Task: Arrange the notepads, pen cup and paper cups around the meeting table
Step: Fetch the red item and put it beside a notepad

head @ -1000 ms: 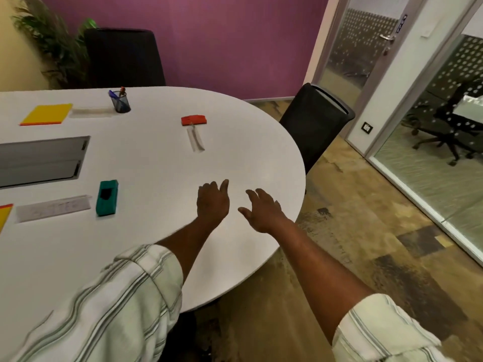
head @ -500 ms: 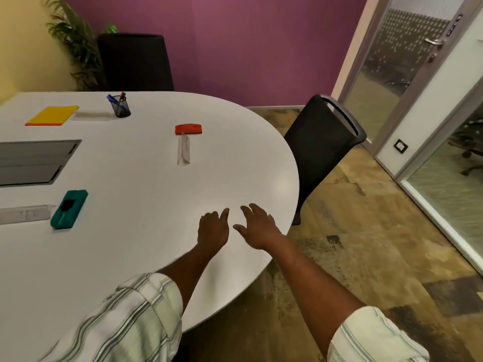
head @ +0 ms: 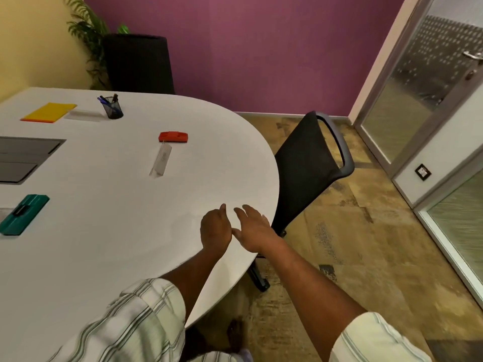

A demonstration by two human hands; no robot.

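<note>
- Holding left hand [head: 215,229] loosely curled, gripping nothing.
- Holding right hand [head: 252,228] just beside it, fingers relaxed, empty.
- Reaching both over table [head: 104,257] edge, far from pen cup [head: 113,111].

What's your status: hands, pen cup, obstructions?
Left hand, right hand empty, over near edge of table. Pen cup upright beside yellow notepad, far side. No paper cups in view. Red block lies partway to cup.

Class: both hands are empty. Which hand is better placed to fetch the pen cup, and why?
Left, probably. The pen cup stands far left; the left hand is on that side, the right hand would have to cross it.
</note>
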